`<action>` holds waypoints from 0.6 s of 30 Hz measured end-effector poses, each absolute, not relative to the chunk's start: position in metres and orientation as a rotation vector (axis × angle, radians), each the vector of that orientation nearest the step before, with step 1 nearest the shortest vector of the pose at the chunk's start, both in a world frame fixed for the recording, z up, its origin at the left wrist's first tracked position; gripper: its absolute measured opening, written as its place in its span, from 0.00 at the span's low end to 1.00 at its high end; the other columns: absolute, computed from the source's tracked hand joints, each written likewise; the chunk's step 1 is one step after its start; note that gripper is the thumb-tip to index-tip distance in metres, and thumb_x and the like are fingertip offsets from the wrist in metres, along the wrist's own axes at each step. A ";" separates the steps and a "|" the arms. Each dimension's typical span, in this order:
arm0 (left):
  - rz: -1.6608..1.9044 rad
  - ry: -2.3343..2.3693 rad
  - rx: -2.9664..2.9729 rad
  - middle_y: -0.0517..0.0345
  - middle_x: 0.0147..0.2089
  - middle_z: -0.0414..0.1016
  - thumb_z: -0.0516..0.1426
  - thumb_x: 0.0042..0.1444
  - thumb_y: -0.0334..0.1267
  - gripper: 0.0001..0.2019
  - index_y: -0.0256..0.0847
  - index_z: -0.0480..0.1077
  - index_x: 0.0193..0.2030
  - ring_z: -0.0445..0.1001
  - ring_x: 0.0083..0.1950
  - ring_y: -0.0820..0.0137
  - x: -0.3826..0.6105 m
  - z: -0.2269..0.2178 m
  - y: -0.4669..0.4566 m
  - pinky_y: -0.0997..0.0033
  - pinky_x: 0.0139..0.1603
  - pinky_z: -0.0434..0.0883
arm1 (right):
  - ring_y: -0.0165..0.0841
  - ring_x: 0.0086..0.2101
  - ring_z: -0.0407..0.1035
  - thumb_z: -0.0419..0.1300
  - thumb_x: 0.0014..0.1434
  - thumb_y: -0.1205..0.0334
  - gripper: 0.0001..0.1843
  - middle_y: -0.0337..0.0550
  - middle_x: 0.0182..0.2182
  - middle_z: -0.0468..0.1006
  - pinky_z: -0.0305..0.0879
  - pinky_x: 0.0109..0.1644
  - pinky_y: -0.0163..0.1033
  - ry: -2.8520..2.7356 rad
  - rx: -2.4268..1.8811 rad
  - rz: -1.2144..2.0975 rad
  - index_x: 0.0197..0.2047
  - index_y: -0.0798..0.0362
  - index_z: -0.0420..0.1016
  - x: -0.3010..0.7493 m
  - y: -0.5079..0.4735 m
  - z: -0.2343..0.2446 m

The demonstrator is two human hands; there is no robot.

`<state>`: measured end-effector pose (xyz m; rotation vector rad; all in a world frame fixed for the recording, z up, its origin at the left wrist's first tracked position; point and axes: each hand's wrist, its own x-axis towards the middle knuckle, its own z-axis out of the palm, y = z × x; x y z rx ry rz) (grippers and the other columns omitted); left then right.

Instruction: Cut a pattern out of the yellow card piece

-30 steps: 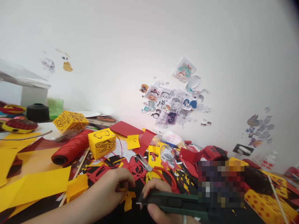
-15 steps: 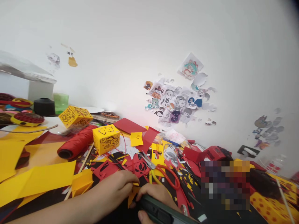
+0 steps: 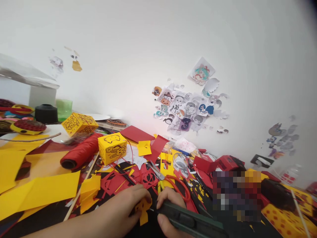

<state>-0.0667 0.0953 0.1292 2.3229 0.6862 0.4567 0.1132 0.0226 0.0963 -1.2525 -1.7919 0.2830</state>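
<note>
In the head view, my left hand [image 3: 132, 200] pinches a small yellow paper cut-out [image 3: 144, 216] with openings in it. To its right, my right hand [image 3: 170, 196] is closed around a dark green utility knife [image 3: 192, 218]. The knife's front end points left at the cut-out, a small gap apart from it; I cannot make out the blade clearly. Just beyond my right hand lie scissors [image 3: 182, 185] with red and yellow handles. A folded yellow paper piece [image 3: 90, 191] rests left of my left wrist.
Red and yellow paper scraps [image 3: 119, 180] cover the dark table. Two yellow patterned boxes [image 3: 112, 148] stand at the back left beside a red thread spool [image 3: 83, 150]. A wooden stick [image 3: 83, 188] lies at the left. Paper drawings [image 3: 184, 107] are stuck to the wall.
My left hand has turned and lifted the yellow cut-out, so more of it shows. The utility knife has moved right, away from the cut-out. The folded yellow piece has shifted slightly.
</note>
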 end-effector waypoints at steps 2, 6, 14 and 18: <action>0.400 0.718 2.301 0.60 0.38 0.72 0.49 0.44 0.28 0.14 0.44 0.68 0.36 0.69 0.38 0.70 -0.066 0.132 0.089 0.75 0.37 0.66 | 0.32 0.28 0.65 0.54 0.44 0.65 0.06 0.37 0.26 0.69 0.61 0.32 0.35 -1.810 -1.221 0.291 0.30 0.48 0.64 0.116 0.021 0.098; 0.391 0.750 2.338 0.60 0.38 0.72 0.50 0.40 0.27 0.14 0.44 0.68 0.34 0.69 0.40 0.69 -0.064 0.132 0.082 0.74 0.37 0.65 | 0.33 0.29 0.65 0.55 0.42 0.65 0.05 0.37 0.25 0.70 0.62 0.33 0.36 -1.887 -1.278 0.255 0.27 0.48 0.65 0.112 0.017 0.101; 0.378 0.749 2.400 0.58 0.37 0.70 0.52 0.41 0.29 0.09 0.44 0.67 0.31 0.67 0.39 0.68 -0.064 0.130 0.078 0.72 0.38 0.62 | 0.29 0.20 0.64 0.51 0.37 0.66 0.07 0.36 0.18 0.67 0.61 0.26 0.32 -2.125 -1.233 0.205 0.25 0.50 0.63 0.097 0.020 0.110; 0.371 0.754 2.397 0.58 0.38 0.70 0.52 0.42 0.29 0.09 0.43 0.67 0.32 0.66 0.40 0.66 -0.065 0.131 0.076 0.69 0.39 0.62 | 0.31 0.21 0.65 0.50 0.38 0.64 0.06 0.37 0.18 0.67 0.63 0.26 0.33 -2.181 -1.212 0.144 0.25 0.50 0.62 0.098 0.022 0.109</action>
